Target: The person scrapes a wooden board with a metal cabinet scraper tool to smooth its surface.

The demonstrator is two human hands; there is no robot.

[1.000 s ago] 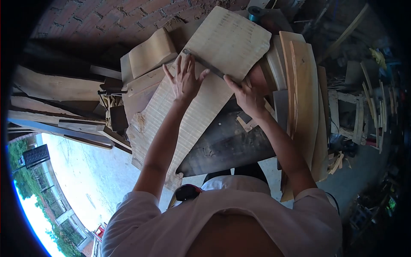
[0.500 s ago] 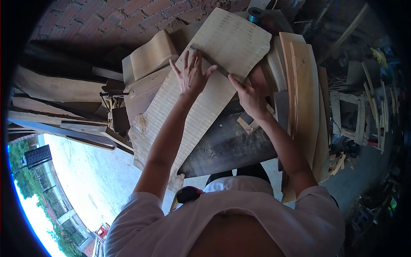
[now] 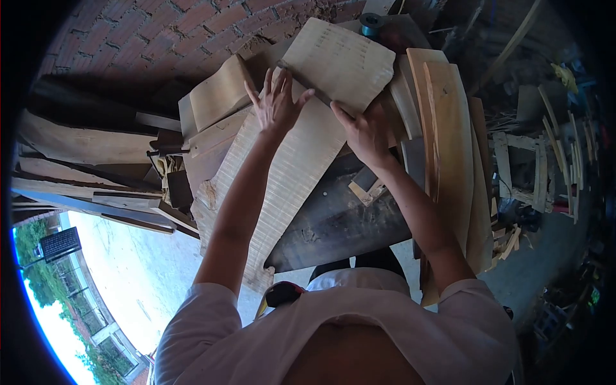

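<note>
A long pale board (image 3: 276, 173) with rough sawn stripes lies slantwise before me on a pile of wood. Across its upper part runs a thin dark strip (image 3: 316, 93), like a straightedge. My left hand (image 3: 277, 109) rests over the strip's left portion, fingers spread wide and thumb out. At the board's right edge, my right hand (image 3: 369, 136) has its index finger stretched to the strip's right end. Its other fingers are curled and partly hidden.
Below the board is a dark curved panel (image 3: 340, 224) with a small wood offcut (image 3: 367, 192) on it. Curved planks (image 3: 452, 147) stack up on the right. More boards (image 3: 83, 138) lie at left, under a brick wall (image 3: 141, 38). A spool (image 3: 370, 24) stands at the back.
Both hands and the dark strip have shifted a little toward the board's far end. The whole view has also moved slightly.
</note>
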